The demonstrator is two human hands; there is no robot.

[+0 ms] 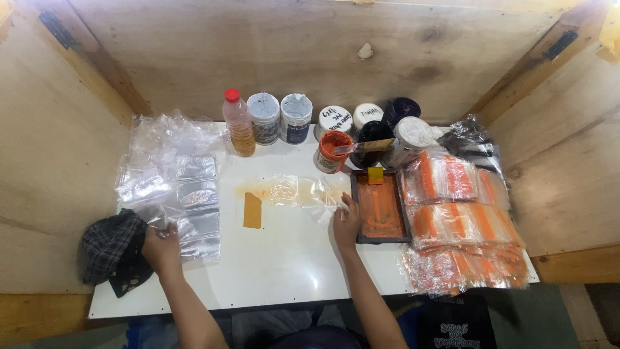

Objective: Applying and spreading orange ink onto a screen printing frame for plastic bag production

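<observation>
My left hand (pixel 160 245) rests on the lower left edge of a stack of clear plastic bags (pixel 197 207), fingers pinched on the plastic, next to a dark checked cloth (pixel 111 249). My right hand (pixel 347 223) presses its fingertips on the right end of a clear plastic bag (pixel 298 191) lying flat in the middle of the white table (pixel 278 265). Just right of that hand sits a small dark printing frame (pixel 380 208) smeared with orange ink. An orange rectangle (pixel 252 211) shows on the table left of the bag.
Along the back stand a red-capped bottle of yellow liquid (pixel 238 126), several paint jars (pixel 296 118) and an open orange ink tub (pixel 333 152). Stacks of orange-printed bags (pixel 462 223) fill the right side. Loose clear plastic (pixel 165 145) lies back left. Wooden walls enclose the table.
</observation>
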